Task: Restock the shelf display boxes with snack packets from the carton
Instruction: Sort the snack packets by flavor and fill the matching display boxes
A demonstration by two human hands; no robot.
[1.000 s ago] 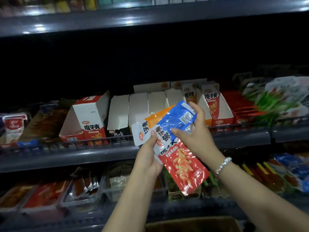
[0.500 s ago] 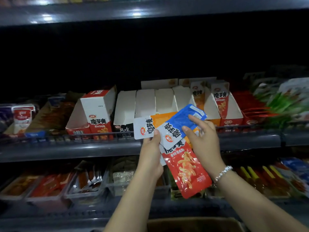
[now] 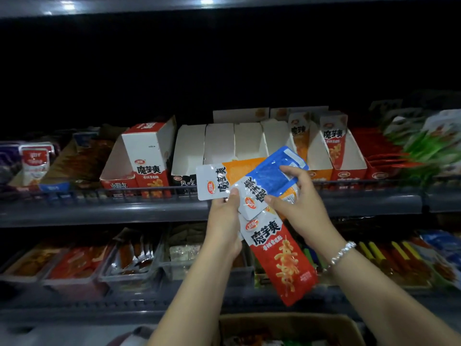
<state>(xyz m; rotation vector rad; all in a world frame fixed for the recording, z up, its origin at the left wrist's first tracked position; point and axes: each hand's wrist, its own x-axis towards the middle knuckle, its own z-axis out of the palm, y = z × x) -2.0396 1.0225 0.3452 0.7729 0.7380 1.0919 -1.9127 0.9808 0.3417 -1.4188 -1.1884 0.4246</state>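
Since the earlier frames both hands have crept up and right toward the middle shelf (image 3: 104, 216), and the blue packet has been drawn further clear of the fan.

Left hand (image 3: 225, 228): clenched on the lower ends of the fanned packets, thumb pressed on the orange packet (image 3: 219, 179); the red packet (image 3: 279, 258) hangs down from the same grip.

Right hand (image 3: 298, 208): pinching the blue packet (image 3: 272, 179), thumb at its white end, fingertips on the far edge.

Display boxes (image 3: 219, 143) stand in a row at the front edge of the middle shelf, directly behind the packets; several look empty. Carton (image 3: 349, 325) sits below, at the bottom edge of view.

Judgement: sorting by flavour is in hand. Recommend the left hand keep firm pressure while the right slides the blue packet fully free, then matches it to its box label and seats it upright. Glossy film may slip; a loose grip risks dropping the red packet.
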